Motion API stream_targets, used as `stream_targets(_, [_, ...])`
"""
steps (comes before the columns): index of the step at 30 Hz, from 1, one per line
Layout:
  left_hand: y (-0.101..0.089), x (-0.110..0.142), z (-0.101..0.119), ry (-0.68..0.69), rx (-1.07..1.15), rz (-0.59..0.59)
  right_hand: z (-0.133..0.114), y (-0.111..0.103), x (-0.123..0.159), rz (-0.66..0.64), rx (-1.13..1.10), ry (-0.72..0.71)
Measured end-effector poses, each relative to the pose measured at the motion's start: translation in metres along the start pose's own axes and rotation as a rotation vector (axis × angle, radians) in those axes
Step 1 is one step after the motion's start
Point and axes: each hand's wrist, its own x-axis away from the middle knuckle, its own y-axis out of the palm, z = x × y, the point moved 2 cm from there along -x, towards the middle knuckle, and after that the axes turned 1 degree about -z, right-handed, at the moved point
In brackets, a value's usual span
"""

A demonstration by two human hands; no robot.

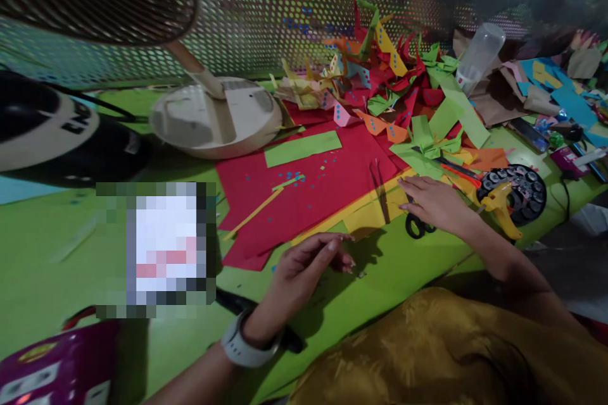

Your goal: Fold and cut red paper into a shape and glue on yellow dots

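Observation:
My left hand (306,269) hovers over the green table edge with its fingers loosely curled and apart, and nothing shows in it. A white watch (249,342) is on that wrist. My right hand (439,202) is stretched out, fingers extended, beside the black-handled scissors (414,226), which it partly covers. Just left of its fingertips are metal tweezers (380,193) on yellow paper (363,218). Beyond both hands lies red paper (332,183), bearing a green paper strip (304,148), a thin yellow strip (256,212) and tiny blue dots.
Folded paper pieces (380,76) pile up at the back beside a clear bottle (482,54). A round black tray (532,186) and a yellow tool (506,209) sit right. A fan base (213,117), a blurred-out object (166,240) and a purple box (61,361) are left.

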Motion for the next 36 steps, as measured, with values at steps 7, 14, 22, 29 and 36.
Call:
stream_targets(7, [0.000, -0.001, 0.001, -0.028, -0.022, 0.017, -0.006, 0.002, 0.007, -0.014, 0.069, -0.079])
stream_targets(14, [0.002, -0.001, 0.004, -0.040, -0.107, -0.037, -0.005, 0.000, 0.010, -0.030, 0.036, -0.138])
stream_targets(22, [0.006, -0.002, 0.003, -0.034, -0.131, -0.076, 0.005, 0.004, 0.008, 0.022, 0.061, -0.156])
stream_targets(29, [0.007, -0.005, 0.000, -0.061, -0.050, -0.091, -0.013, 0.003, -0.004, 0.188, 0.013, -0.059])
stream_targets(36, [0.006, -0.007, -0.001, -0.058, -0.007, -0.086, -0.032, 0.027, -0.019, 0.011, -0.105, 0.023])
